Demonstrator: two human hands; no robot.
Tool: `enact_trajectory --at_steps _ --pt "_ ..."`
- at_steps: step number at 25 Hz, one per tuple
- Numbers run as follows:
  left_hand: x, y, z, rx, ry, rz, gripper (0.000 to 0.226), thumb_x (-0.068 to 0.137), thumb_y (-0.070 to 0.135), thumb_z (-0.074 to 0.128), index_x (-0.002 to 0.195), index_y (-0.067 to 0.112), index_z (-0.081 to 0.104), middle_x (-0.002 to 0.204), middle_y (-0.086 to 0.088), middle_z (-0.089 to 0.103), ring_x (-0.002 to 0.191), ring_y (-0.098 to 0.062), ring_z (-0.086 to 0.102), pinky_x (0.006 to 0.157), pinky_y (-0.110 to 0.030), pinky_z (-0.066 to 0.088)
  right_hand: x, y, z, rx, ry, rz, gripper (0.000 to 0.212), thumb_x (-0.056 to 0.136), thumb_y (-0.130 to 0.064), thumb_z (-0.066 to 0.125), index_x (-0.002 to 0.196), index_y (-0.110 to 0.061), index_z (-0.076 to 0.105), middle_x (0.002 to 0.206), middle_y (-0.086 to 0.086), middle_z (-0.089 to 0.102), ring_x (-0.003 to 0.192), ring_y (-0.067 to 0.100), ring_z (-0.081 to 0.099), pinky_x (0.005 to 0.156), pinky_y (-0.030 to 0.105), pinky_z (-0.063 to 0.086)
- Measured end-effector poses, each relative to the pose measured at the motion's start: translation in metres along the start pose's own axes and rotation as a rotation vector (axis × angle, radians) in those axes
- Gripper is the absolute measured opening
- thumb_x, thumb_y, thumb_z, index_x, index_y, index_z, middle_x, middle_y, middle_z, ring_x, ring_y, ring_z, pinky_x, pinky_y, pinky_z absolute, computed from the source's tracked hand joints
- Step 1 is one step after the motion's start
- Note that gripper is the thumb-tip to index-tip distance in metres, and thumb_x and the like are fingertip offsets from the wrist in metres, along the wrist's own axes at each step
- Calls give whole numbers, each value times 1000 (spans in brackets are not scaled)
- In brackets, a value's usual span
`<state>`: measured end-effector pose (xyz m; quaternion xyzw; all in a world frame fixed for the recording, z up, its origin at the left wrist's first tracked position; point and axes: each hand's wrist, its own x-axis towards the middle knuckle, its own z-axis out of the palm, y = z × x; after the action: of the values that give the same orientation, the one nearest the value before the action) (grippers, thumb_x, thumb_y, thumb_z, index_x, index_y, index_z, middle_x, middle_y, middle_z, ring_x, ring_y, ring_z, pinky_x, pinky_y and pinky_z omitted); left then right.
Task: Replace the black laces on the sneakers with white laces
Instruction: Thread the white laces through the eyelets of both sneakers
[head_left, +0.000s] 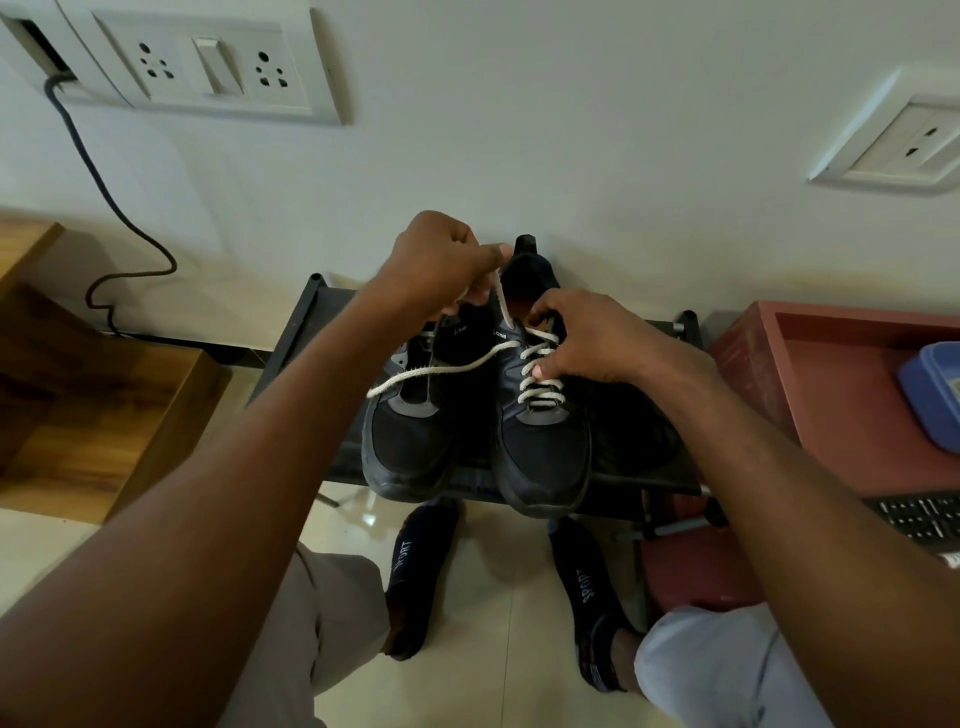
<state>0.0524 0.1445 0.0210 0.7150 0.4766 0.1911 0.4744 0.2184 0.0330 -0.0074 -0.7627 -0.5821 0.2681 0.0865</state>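
White lace (537, 371) is criss-crossed up the right sneaker (543, 441), and that shoe sits beside the left sneaker (410, 436) on a low black rack (639, 441) against the wall, toes pointing toward the person. Left hand (441, 265) is up above the shoes, its fingers (488, 254) curled tight and pinching one end of the lace, which runs taut down to the top eyelets. Right hand (592, 338) is down on the right sneaker, fingers bent over the tongue and upper rows of lacing, thumb pressing on the crossed lace. A second loose length of the lace trails leftward across the left sneaker, which shows no lacing at all, its tongue open. Below the rack, two feet in dark socks (421, 571) printed "SPORT" rest on the pale tiled floor. A red cabinet (810, 374) stands to the right, a wooden unit (93, 415) to the left.
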Motion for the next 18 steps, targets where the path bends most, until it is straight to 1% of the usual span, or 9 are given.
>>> enact_trajectory --at_steps 2,4,6,8,9,12,14,16,18 --pt "4 -6 2 255 148 27 37 92 42 72 77 9 66 68 -4 74 63 -19 72 63 -32 54 -4 -14 7 -73 179 -86 43 77 -10 80 115 -22 62 120 0 54 109 25 56 80 33 45" --pt "5 -12 0 417 225 44 32 90 44 71 77 15 68 71 -2 72 70 -23 70 69 -36 56 -9 -32 13 -99 279 -178 33 77 -7 70 103 -25 61 110 -3 56 102 24 57 73 35 46" --pt "4 -14 -2 454 221 46 24 89 41 72 80 19 69 79 -1 72 76 -25 69 70 -37 56 -13 -44 20 -147 198 -177 32 86 -16 68 113 -32 66 110 -4 63 97 25 64 74 35 51" --pt "2 -14 -3 495 222 53 15 89 34 71 84 19 71 86 -2 71 80 -27 67 67 -34 52 -13 -46 29 -264 98 -122 31 99 -36 64 129 -34 65 116 1 63 100 29 65 82 41 55" --pt "1 -14 -4 517 217 54 13 89 31 70 86 19 73 88 -2 70 81 -28 66 65 -33 49 -13 -46 32 -291 90 -96 28 102 -45 60 124 -32 67 113 2 62 98 29 65 82 42 55" --pt "-3 -14 -7 585 154 38 16 90 33 71 89 18 73 85 -3 65 80 -29 63 58 -29 39 -9 -45 35 -255 160 -33 37 102 -56 55 87 -24 66 83 -1 60 81 25 63 69 35 47" --pt "-7 -16 -11 646 98 15 20 90 37 73 88 17 70 78 0 59 79 -28 60 57 -30 35 -9 -44 31 -252 205 -1 33 97 -51 66 83 -21 64 80 0 61 79 27 64 69 34 48" --pt "-11 -17 -16 704 72 -8 21 89 37 74 86 17 67 74 1 53 78 -28 56 60 -31 34 -10 -40 25 -191 228 29 14 90 -34 76 90 -23 68 88 2 66 84 28 65 72 35 51" --pt "-14 -16 -20 739 68 -16 18 90 34 73 91 16 67 76 0 52 78 -28 54 62 -32 37 -12 -39 17 64 229 65 17 82 -15 78 91 -26 68 88 -2 69 78 24 68 70 33 53"
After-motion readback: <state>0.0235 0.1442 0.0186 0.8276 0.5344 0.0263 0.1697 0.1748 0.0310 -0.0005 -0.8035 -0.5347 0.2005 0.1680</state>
